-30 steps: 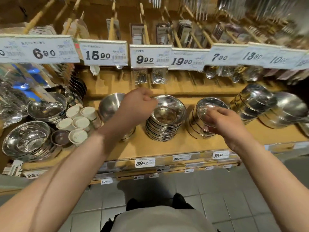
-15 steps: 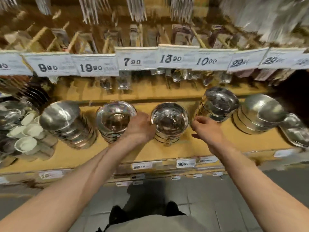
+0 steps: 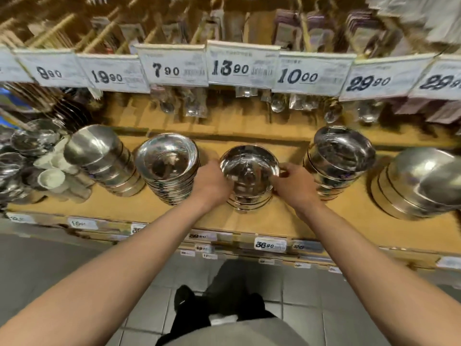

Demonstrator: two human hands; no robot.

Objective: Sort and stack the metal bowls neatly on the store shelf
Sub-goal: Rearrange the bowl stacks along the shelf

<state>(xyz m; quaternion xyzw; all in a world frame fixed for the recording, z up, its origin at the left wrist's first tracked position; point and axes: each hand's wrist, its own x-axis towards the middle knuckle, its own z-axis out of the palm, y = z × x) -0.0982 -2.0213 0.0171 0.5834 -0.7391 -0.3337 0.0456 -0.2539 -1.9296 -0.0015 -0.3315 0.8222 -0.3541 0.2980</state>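
Floor and body: grey tiles and dark shoes lie nearest, below the shelf edge (image 3: 249,228) with its small price tags.
Arms: both forearms reach forward and converge on one stack.
Left hand (image 3: 210,184): cupped against the left flank of the middle bowl stack (image 3: 249,176), fingers curled round its side.
Right hand (image 3: 293,186): pressed to the right flank of the same stack, fingertips at the top bowl's rim.
Grip: both hands hold the stack between them — how firmly they squeeze I cannot tell.
Key relation: the stack sits directly between the two palms, its axis leaning back toward the shelf wall; both hands look equally near, so any nudge probably has to be two-handed and square the bowls along that lean.
Neighbours left: a wide-rimmed plate stack (image 3: 169,171) is just beside the left hand; farther left is a tipped deep-bowl stack (image 3: 104,161).
Neighbours right: a leaning bowl stack (image 3: 339,158), then large bowls (image 3: 419,186) near the frame edge.
Behind: price cards (image 3: 243,67) hang above — packaged utensils beyond are blurred.
Progress: this stack seems to be mid-straightening.
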